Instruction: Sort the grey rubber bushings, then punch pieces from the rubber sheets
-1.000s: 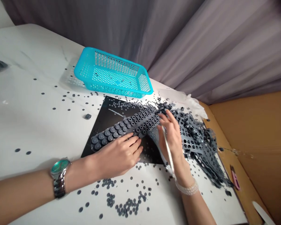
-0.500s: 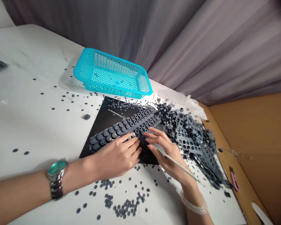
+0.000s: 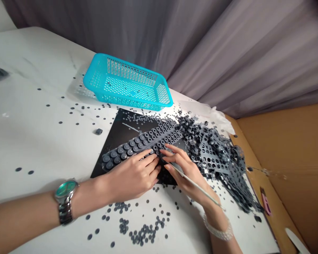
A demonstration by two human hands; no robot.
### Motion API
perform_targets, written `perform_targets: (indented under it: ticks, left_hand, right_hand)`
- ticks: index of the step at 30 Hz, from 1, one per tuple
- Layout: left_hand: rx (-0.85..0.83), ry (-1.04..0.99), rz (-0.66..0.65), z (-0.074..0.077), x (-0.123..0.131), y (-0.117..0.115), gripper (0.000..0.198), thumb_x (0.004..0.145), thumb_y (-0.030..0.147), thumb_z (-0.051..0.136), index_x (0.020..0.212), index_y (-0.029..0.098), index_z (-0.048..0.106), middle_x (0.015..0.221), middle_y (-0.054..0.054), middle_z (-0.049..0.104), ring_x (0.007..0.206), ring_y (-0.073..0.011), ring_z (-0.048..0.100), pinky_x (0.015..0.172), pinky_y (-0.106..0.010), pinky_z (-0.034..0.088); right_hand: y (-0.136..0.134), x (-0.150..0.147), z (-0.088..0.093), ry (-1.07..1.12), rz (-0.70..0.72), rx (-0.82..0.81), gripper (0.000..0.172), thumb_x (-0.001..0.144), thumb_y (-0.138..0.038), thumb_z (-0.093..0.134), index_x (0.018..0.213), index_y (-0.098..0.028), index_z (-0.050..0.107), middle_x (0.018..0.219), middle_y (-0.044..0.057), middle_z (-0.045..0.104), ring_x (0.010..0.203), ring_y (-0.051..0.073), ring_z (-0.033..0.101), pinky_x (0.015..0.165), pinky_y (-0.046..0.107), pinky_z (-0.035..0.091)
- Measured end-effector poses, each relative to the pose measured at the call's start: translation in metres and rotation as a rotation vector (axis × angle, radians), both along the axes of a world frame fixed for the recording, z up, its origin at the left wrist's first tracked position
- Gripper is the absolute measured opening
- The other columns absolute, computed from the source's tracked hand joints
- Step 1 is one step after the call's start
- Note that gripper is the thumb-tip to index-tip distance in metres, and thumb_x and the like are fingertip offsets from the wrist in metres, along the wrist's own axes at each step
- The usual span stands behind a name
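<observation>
- left hand [image 3: 134, 173]: flat, relaxed, not clenched, fingertips resting on the lower edge of the gray rubber strip [image 3: 140, 145]
- right hand [image 3: 182, 171]: grasping a thin white stick [image 3: 197, 187] that runs back past the wrist; fingertips [image 3: 165, 150] at the strip's lower edge, beside the left hand
- strip: long, rows of round buttons, lying diagonally across a black mat [image 3: 115, 148], far end reaching the pile
- holed gray rubber sheet [image 3: 217, 158]: crumpled heap just right of the right hand
- loose gray rubber dots [image 3: 140, 234]: scattered over the tabletop [image 3: 29, 63] and mat
- blue plastic basket [image 3: 127, 83]: on the tabletop beyond the mat, well apart from the hands
- wristwatch [image 3: 65, 192] on left wrist, pearl bracelet [image 3: 217, 231] on right wrist
- cardboard sheet [image 3: 286, 148] at right, gray curtain [image 3: 175, 35] behind
</observation>
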State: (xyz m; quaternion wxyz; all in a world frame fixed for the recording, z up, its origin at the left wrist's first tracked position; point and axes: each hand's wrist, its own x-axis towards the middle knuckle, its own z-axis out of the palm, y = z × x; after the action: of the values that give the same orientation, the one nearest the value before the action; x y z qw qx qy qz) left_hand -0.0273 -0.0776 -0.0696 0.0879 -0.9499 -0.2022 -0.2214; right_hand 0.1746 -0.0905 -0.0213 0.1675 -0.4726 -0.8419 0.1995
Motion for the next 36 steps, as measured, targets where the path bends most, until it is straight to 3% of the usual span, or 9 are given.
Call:
perform_targets:
  ticks: [11, 17, 22, 24, 26, 29, 33, 36]
  left_hand:
    - [-0.016, -0.006, -0.002, 0.0, 0.0, 0.0, 0.03, 0.089, 0.025, 0.049, 0.109, 0.008, 0.064, 0.107, -0.012, 0.069, 0.109, -0.026, 0.059, 0.104, -0.043, 0.039]
    - [-0.079, -0.01, 0.032, 0.001, 0.001, -0.002, 0.036, 0.093, 0.028, 0.043, 0.115, 0.007, 0.062, 0.109, -0.011, 0.068, 0.113, -0.0262, 0.056, 0.101, -0.04, 0.041]
    - [-0.099, -0.007, 0.028, 0.0, 0.0, -0.001, 0.037, 0.094, 0.032, 0.042, 0.114, 0.009, 0.063, 0.113, -0.012, 0.067, 0.113, -0.0254, 0.057, 0.1, -0.039, 0.042]
    - [-0.087, -0.014, 0.028, 0.0, 0.0, 0.0, 0.037, 0.094, 0.032, 0.042, 0.111, 0.009, 0.064, 0.112, -0.012, 0.067, 0.111, -0.0245, 0.058, 0.1, -0.039, 0.043]
    - [-0.048, -0.017, 0.02, -0.001, 0.0, 0.0, 0.037, 0.094, 0.033, 0.042, 0.11, 0.008, 0.065, 0.11, -0.013, 0.068, 0.11, -0.0251, 0.058, 0.1, -0.041, 0.043]
    - [0.083, -0.019, -0.01, 0.0, -0.001, -0.004, 0.034, 0.091, 0.028, 0.047, 0.11, 0.005, 0.064, 0.113, -0.015, 0.067, 0.112, -0.0281, 0.057, 0.101, -0.046, 0.042]
    - [0.234, -0.026, -0.054, 0.001, 0.0, -0.013, 0.028, 0.085, 0.017, 0.055, 0.108, 0.004, 0.065, 0.108, -0.017, 0.069, 0.106, -0.0296, 0.06, 0.094, -0.047, 0.047]
    - [0.254, -0.005, -0.007, 0.002, 0.003, -0.018, 0.029, 0.084, 0.017, 0.055, 0.106, 0.0, 0.065, 0.101, -0.019, 0.07, 0.098, -0.0303, 0.064, 0.088, -0.045, 0.051]
  right_hand:
    - [0.009, -0.002, -0.021, -0.169, 0.12, 0.338, 0.013, 0.094, -0.013, 0.043, 0.103, -0.017, 0.051, 0.116, 0.017, 0.065, 0.124, 0.029, 0.051, 0.085, 0.046, 0.052]
    - [0.008, -0.009, -0.031, -0.184, 0.06, 0.416, 0.016, 0.094, -0.011, 0.041, 0.105, -0.019, 0.05, 0.118, 0.014, 0.064, 0.131, 0.026, 0.043, 0.095, 0.044, 0.048]
    - [0.01, -0.001, -0.026, -0.077, -0.256, 0.52, 0.012, 0.094, -0.016, 0.042, 0.102, -0.021, 0.05, 0.131, 0.016, 0.053, 0.122, 0.024, 0.053, 0.092, 0.043, 0.051]
    - [0.012, 0.011, -0.022, -0.046, -0.415, 0.565, 0.013, 0.095, -0.018, 0.041, 0.104, -0.021, 0.05, 0.128, 0.016, 0.055, 0.125, 0.027, 0.049, 0.093, 0.049, 0.05]
    - [0.015, 0.026, -0.021, -0.06, -0.493, 0.532, 0.013, 0.094, -0.02, 0.043, 0.104, -0.021, 0.052, 0.114, 0.015, 0.062, 0.131, 0.031, 0.041, 0.097, 0.057, 0.044]
    - [0.018, 0.038, -0.02, -0.096, -0.481, 0.417, 0.015, 0.094, -0.024, 0.045, 0.104, -0.02, 0.054, 0.102, 0.014, 0.066, 0.136, 0.034, 0.034, 0.1, 0.063, 0.038]
    - [0.012, 0.022, -0.013, 0.015, -0.442, 0.318, 0.012, 0.094, -0.026, 0.046, 0.099, -0.021, 0.055, 0.119, 0.015, 0.062, 0.134, 0.03, 0.038, 0.098, 0.057, 0.044]
    - [0.005, 0.0, -0.009, 0.11, -0.262, 0.196, 0.011, 0.094, -0.023, 0.045, 0.098, -0.023, 0.055, 0.123, 0.012, 0.061, 0.132, 0.024, 0.043, 0.099, 0.048, 0.047]
